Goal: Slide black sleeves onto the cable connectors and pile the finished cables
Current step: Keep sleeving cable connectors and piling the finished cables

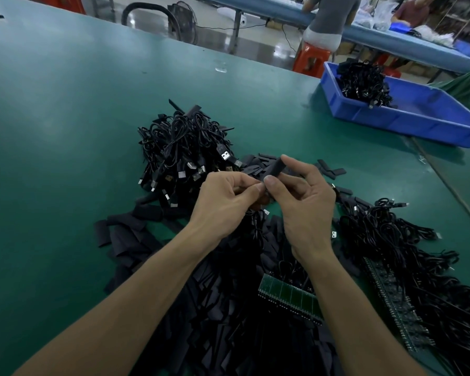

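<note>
My right hand (305,202) pinches a flat black sleeve (276,168) between thumb and forefinger, held above the table. My left hand (224,196) grips a black cable (257,226) at its connector end, right against the sleeve's lower end; the connector itself is hidden by my fingers. The cable hangs down between my wrists. A pile of coiled black cables (185,150) with USB plugs lies just beyond my hands. Loose black sleeves (136,234) are spread under and left of my forearms. More cables (396,240) lie heaped to the right.
The green table (65,118) stretches left and far. A blue bin (407,115) holding black cables stands at the far right. Green circuit strips (291,297) lie under my right forearm. People sit at another bench behind.
</note>
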